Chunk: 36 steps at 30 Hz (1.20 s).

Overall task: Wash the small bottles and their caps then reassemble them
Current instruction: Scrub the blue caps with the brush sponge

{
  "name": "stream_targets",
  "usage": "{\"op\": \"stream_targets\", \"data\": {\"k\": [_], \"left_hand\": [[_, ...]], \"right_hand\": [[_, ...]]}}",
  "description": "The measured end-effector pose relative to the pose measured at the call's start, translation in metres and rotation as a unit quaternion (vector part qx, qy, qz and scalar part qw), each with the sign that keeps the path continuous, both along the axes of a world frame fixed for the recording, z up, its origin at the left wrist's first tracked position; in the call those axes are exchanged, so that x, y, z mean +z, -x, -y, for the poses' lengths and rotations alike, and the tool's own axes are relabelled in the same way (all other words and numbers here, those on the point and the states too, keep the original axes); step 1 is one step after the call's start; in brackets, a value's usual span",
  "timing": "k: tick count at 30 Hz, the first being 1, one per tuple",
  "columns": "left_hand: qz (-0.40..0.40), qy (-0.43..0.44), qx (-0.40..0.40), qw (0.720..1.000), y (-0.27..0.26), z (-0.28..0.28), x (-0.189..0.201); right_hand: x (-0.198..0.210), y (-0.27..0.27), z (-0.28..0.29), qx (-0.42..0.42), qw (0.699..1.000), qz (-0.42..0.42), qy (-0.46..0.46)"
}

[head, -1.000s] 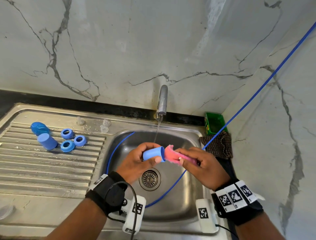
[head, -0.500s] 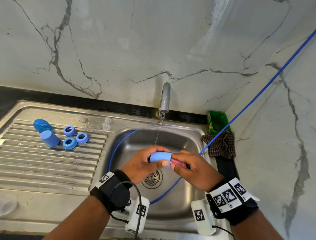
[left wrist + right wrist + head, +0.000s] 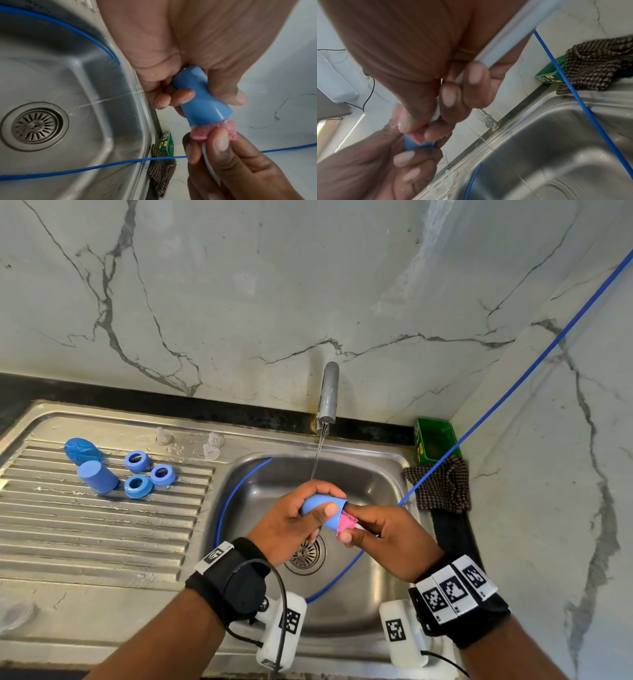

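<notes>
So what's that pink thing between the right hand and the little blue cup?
A pink brush head, pushed into the open mouth of the blue cap. The right hand grips its pale handle; the left hand holds the cap. The left wrist view shows it best.

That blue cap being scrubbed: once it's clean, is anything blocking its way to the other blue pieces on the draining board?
Nothing visible does. The left hand holds the blue cap over the sink; the steel toward the blue pieces lies bare.
</notes>
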<state>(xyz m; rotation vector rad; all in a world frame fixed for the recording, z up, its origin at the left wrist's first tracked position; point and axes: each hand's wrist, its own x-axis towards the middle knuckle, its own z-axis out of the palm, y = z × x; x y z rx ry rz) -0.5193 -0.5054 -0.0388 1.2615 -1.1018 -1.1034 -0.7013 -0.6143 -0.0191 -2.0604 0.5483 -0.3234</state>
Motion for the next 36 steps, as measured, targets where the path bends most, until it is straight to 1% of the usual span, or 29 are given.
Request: {"op": "stream_targets", "data": {"k": [7,9,11,13,14,16,17,18,19,21,22,23,24,26,28,30,31,32,33,35,36], "left_hand": [[-0.021,-0.057,0.041,0.997,0.001,0.002,0.008],[-0.039,-0.09,0.07,0.993,0.002,0.004,0.007],[-0.046,-0.121,0.09,0.987,0.003,0.005,0.004],[-0.028,-0.136,0.085,0.987,0.001,0.005,0.005],[-0.004,-0.139,0.071,0.988,0.0,0.005,0.007],[0.043,-0.126,0.027,0.991,-0.004,0.006,0.015],[0.053,-0.112,0.004,0.992,-0.006,0.006,0.018],[0.047,-0.092,-0.02,0.994,-0.008,0.006,0.021],[0.037,-0.064,-0.043,0.996,-0.012,0.005,0.022],[0.041,-0.011,-0.081,0.996,-0.019,0.003,0.018],[0.045,-0.003,-0.086,0.995,-0.02,0.002,0.016],[0.039,-0.009,-0.079,0.996,-0.02,0.002,0.015],[0.028,-0.024,-0.065,0.997,-0.017,0.001,0.016],[-0.001,-0.056,-0.029,0.998,-0.011,0.001,0.02],[-0.026,-0.078,0.003,0.997,-0.006,0.003,0.026],[-0.032,-0.101,0.026,0.994,-0.002,0.005,0.031],[-0.028,-0.115,0.034,0.992,0.0,0.006,0.032],[-0.017,-0.128,0.042,0.991,0.001,0.008,0.033],[-0.003,-0.136,0.047,0.99,0.001,0.01,0.032],[0.018,-0.131,0.048,0.99,0.001,0.012,0.027],[0.032,-0.111,0.048,0.992,-0.001,0.012,0.023]], "right_hand": [[-0.005,0.0,-0.004,-0.002,0.999,0.024,-0.035],[-0.009,-0.001,-0.006,-0.013,1.0,0.023,0.013],[-0.013,-0.001,-0.008,-0.032,0.995,0.017,0.09],[-0.016,-0.002,-0.011,-0.056,0.99,0.026,0.126],[-0.015,-0.003,-0.013,-0.062,0.992,0.039,0.105],[-0.013,-0.005,-0.014,-0.066,0.995,0.072,0.007],[-0.011,-0.006,-0.014,-0.065,0.994,0.082,-0.041],[-0.01,-0.006,-0.014,-0.068,0.99,0.086,-0.089],[-0.009,-0.006,-0.013,-0.081,0.982,0.088,-0.143],[-0.01,-0.003,-0.011,-0.113,0.958,0.093,-0.248],[-0.01,-0.002,-0.009,-0.116,0.951,0.092,-0.271],[-0.009,0.0,-0.009,-0.11,0.952,0.09,-0.273],[-0.005,0.0,-0.009,-0.099,0.958,0.09,-0.255],[0.002,0.0,-0.008,-0.08,0.979,0.094,-0.165],[0.006,-0.001,-0.006,-0.06,0.992,0.089,-0.068],[0.003,0.0,-0.006,-0.055,0.995,0.08,0.026],[0.001,0.001,-0.006,-0.056,0.994,0.076,0.052],[-0.001,0.002,-0.006,-0.059,0.994,0.071,0.061],[-0.002,0.001,-0.008,-0.061,0.995,0.069,0.045],[-0.002,0.0,-0.008,-0.064,0.995,0.077,-0.031],[-0.003,-0.002,-0.008,-0.069,0.992,0.082,-0.073]]}}
